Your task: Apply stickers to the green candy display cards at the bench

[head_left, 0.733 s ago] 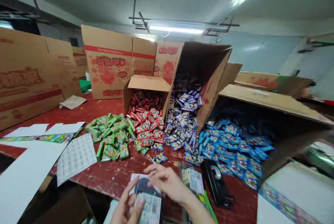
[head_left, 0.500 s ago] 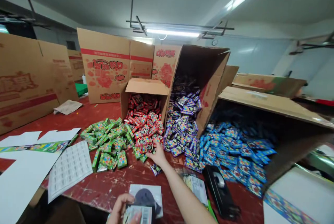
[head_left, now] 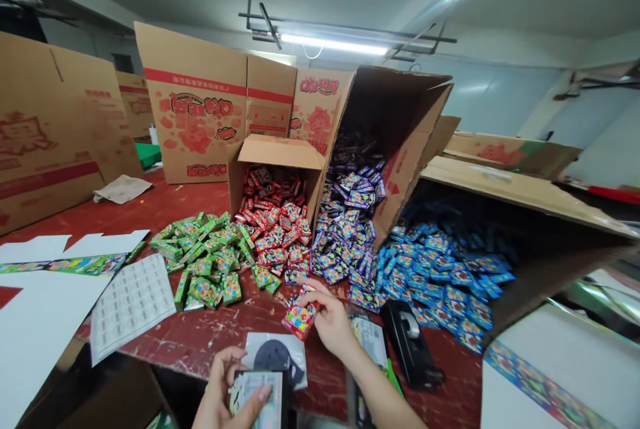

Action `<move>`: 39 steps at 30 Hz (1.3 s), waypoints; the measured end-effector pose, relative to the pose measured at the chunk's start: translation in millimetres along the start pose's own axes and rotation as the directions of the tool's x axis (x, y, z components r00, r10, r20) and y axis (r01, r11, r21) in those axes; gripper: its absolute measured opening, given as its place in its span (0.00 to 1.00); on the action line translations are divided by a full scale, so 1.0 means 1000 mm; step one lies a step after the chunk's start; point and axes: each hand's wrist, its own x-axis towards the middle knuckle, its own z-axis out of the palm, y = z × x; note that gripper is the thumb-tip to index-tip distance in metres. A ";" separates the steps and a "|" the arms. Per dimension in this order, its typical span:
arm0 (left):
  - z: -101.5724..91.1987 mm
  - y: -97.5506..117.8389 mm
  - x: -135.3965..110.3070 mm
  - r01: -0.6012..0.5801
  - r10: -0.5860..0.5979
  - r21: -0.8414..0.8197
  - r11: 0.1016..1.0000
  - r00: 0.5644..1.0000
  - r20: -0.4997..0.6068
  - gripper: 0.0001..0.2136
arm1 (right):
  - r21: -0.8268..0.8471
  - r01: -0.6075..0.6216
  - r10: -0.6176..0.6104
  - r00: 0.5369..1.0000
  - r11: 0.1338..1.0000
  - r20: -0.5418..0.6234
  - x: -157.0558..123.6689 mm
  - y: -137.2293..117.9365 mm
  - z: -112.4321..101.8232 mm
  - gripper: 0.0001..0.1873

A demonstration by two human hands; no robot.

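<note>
Right hand [head_left: 331, 319]: closed on one small red box [head_left: 300, 319], fingers over its top and far side; thumb contact not clear. Left hand [head_left: 218, 389]: closed round a flat pack [head_left: 260, 394], thumb across its printed face, fingers along its left side.

Key relation: red box is ahead and to the right of the left grip, near the pack but apart from it. Seen from the right grip, the pack is back toward the body and to the left. Right hand is the nearer one to the red box, has it already. Box is tilted, printed face showing, set at a slant; long axis hard to call, fingers cover part. Pack has its dark edge on the right; near end cut off by the frame, so can't tell its full length.

Clear bag [head_left: 276, 353] with a dark round shape is on the table [head_left: 255, 315], just past the pack, left of and nearer than the right grip. Just beyond the right fingertips: purple boxes [head_left: 345, 242]. Red heap [head_left: 273, 242] farther ahead, green heap [head_left: 210, 259] ahead-left, blue heap [head_left: 445, 275] ahead-right. Right of the right wrist: labelled packet [head_left: 373, 341], then what looks like a black tape dispenser [head_left: 411, 347].
</note>
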 end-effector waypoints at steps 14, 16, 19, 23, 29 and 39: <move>0.008 0.016 -0.023 -0.056 0.056 -0.024 0.998 0.998 0.004 0.27 | 0.236 -0.176 0.123 0.967 0.956 0.225 0.016 -0.095 0.021 0.20; 0.010 0.018 -0.025 -0.040 0.043 -0.063 0.997 0.998 0.039 0.28 | 0.117 -0.148 0.080 0.887 0.982 0.455 0.021 -0.099 0.027 0.16; 0.012 0.019 -0.025 0.012 0.002 -0.139 0.990 0.995 0.098 0.28 | 0.001 -0.008 0.006 0.779 1.000 0.627 0.018 -0.095 0.037 0.15; 0.006 0.019 -0.020 0.018 -0.009 -0.199 0.980 0.999 0.046 0.29 | -0.060 -0.053 0.074 0.887 0.997 0.455 0.003 -0.074 0.044 0.26; -0.012 0.013 -0.011 0.047 -0.040 -0.238 0.970 0.999 0.034 0.33 | 0.043 -0.216 0.154 0.809 0.975 0.567 0.002 -0.061 0.055 0.14; -0.038 0.001 -0.006 0.056 -0.061 -0.123 0.991 0.997 -0.040 0.25 | 0.158 -0.396 0.215 0.743 0.904 0.634 0.003 -0.029 0.086 0.12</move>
